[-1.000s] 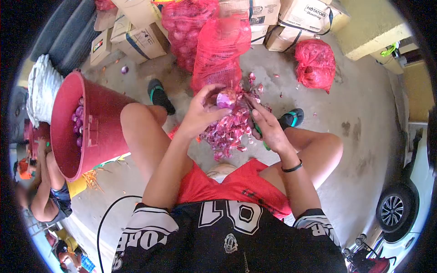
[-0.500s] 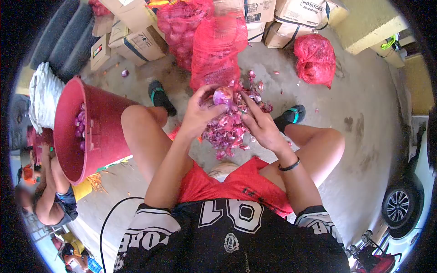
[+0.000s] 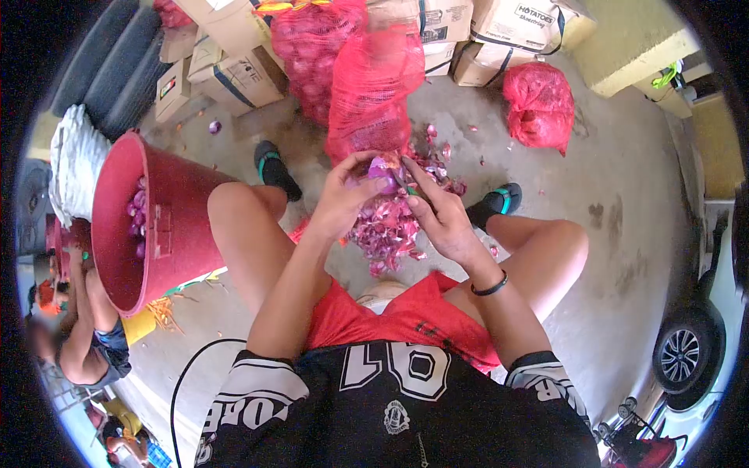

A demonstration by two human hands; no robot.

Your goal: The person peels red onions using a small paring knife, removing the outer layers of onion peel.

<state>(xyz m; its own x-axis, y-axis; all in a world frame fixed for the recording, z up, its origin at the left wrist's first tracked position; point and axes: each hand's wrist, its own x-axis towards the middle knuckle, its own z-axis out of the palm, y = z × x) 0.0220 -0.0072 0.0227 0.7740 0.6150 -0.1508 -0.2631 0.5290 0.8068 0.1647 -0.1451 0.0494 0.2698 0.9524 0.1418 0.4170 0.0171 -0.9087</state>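
My left hand [image 3: 340, 201] is closed round a purple-red onion [image 3: 382, 176], thumb across its near side. My right hand [image 3: 448, 224] is up against the onion's right side, its fingers bent around a small knife [image 3: 401, 175] with a dark blade; a bit of green shows by the fingers. Most of the knife's handle is hidden. Below both hands lies a heap of onion skins [image 3: 385, 238] on the floor between my feet. A red mesh sack [image 3: 373, 93] stands just beyond the hands.
A large red tub [image 3: 183, 226] with peeled onions [image 3: 137, 209] leans at my left. Behind are a full onion sack [image 3: 312, 58] and cardboard boxes [image 3: 238, 82]. A tied red bag [image 3: 538, 108] sits at the right. Another person [image 3: 86, 335] is at far left; a car wheel [image 3: 680, 355] is at right.
My right hand has closed in on the onion, and the knife now shows against its side. The left hand has tilted the onion and dropped slightly.
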